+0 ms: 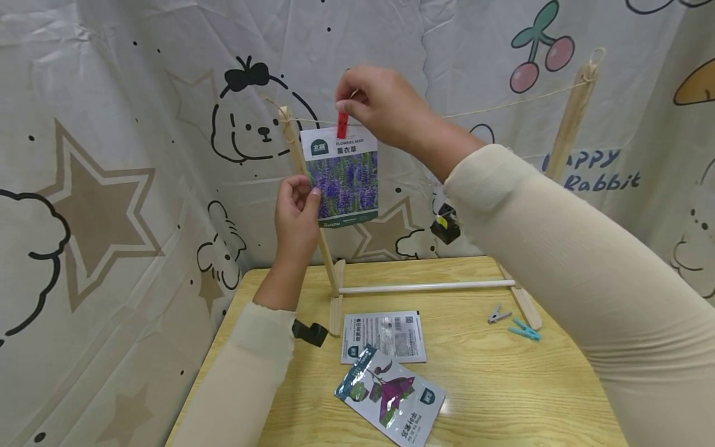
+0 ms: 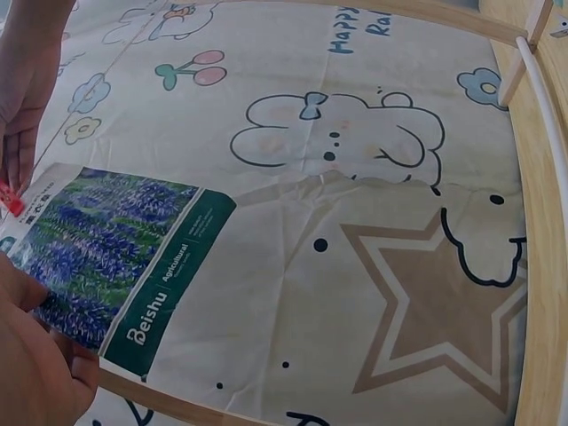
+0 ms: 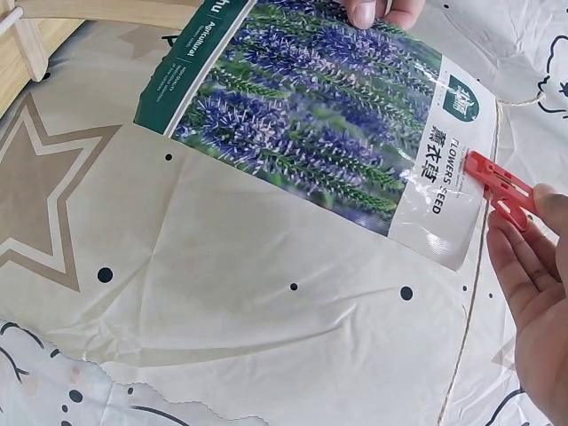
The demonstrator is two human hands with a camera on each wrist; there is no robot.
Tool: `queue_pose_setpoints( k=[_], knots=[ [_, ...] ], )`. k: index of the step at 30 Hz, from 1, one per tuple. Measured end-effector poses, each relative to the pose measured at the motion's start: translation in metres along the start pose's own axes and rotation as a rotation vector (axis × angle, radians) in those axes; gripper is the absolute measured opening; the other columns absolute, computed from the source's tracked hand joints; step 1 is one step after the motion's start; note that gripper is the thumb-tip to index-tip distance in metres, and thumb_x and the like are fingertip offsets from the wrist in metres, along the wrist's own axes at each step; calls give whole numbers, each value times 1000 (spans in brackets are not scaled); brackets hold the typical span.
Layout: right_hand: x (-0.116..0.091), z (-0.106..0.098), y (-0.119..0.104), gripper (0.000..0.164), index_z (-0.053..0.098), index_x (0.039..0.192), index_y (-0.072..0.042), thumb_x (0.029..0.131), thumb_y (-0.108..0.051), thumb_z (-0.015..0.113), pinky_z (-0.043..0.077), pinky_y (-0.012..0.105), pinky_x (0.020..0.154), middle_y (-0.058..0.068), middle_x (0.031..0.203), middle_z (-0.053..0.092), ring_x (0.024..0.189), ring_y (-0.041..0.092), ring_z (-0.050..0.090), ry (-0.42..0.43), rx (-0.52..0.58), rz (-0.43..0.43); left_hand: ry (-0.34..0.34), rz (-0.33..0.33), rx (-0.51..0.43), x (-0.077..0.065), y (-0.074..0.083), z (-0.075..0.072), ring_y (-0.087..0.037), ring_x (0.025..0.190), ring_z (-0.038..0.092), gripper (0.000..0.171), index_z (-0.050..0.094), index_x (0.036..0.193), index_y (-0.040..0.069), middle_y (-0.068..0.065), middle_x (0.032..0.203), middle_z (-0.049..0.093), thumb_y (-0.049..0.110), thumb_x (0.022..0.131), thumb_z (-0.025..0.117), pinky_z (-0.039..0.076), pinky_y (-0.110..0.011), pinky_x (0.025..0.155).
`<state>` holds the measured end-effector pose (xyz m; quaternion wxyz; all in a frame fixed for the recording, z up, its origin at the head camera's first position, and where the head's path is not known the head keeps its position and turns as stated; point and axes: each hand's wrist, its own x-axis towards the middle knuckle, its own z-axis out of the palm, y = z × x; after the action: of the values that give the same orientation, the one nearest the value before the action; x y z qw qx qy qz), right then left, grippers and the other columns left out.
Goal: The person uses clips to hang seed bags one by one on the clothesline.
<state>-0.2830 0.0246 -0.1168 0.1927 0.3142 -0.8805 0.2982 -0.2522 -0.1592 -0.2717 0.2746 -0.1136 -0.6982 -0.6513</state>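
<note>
A seed packet (image 1: 343,180) with purple flowers hangs upright at the string (image 1: 503,107), near the left wooden post. My left hand (image 1: 298,214) pinches the packet's left edge between thumb and fingers. At its top edge, a red clothespin (image 3: 501,185) sits over the packet and the string. The thumb and fingers of my right hand (image 1: 385,105) pinch that clothespin's handle end. From the left wrist side, the packet's green lower band (image 2: 169,284) shows, and the clothespin (image 2: 11,200) appears at the far left.
Two more seed packets, one face down (image 1: 410,338) and one with a purple flower (image 1: 391,394), overlap on the table (image 1: 491,385). Grey (image 1: 499,314) and blue (image 1: 525,330) clothespins lie at right. A white rod (image 1: 427,287) joins the wooden posts' feet; the right post (image 1: 572,124) stands behind my arm.
</note>
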Motion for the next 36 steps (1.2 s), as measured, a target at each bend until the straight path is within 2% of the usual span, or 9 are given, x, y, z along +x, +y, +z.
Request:
queue_pose_setpoints(
  k=[6, 15, 24, 31, 36],
  knots=[
    [0, 1, 1, 20, 64, 117, -8, 106, -20, 51, 51, 28, 93, 6, 119, 64, 108, 14, 63, -10, 4, -14, 12, -4, 5, 1, -1, 0, -9, 96, 53, 21, 48, 125, 0, 0, 105, 53, 4, 104, 51, 45, -22, 85],
    [-1, 5, 2, 23, 66, 118, -8, 106, -21, 51, 51, 30, 92, 7, 120, 65, 108, 14, 66, -26, 9, -8, 15, -41, 43, 0, -5, 0, -12, 94, 53, 24, 48, 128, 3, 1, 106, 50, 8, 105, 51, 45, -23, 80],
    [-2, 10, 4, 21, 67, 116, -3, 105, -15, 54, 53, 33, 94, 10, 121, 67, 110, 17, 69, -54, 35, -43, 22, -64, 89, -2, -11, -3, -14, 97, 53, 23, 48, 127, 5, -1, 108, 51, 11, 105, 51, 44, -26, 83],
    [-3, 11, 6, 22, 67, 118, -4, 105, -16, 54, 53, 33, 94, 10, 122, 67, 112, 17, 69, -64, 41, -37, 31, -69, 141, -3, -14, -4, -13, 96, 52, 25, 49, 128, 7, 1, 108, 52, 16, 105, 51, 44, -27, 82],
    [-4, 12, 6, 22, 67, 120, -4, 104, -15, 55, 54, 32, 95, 10, 125, 66, 114, 16, 69, -68, 56, -35, 47, -72, 175, -3, -15, -5, -13, 98, 53, 26, 51, 128, 7, -3, 111, 55, 19, 105, 52, 45, -28, 84]
  ],
)
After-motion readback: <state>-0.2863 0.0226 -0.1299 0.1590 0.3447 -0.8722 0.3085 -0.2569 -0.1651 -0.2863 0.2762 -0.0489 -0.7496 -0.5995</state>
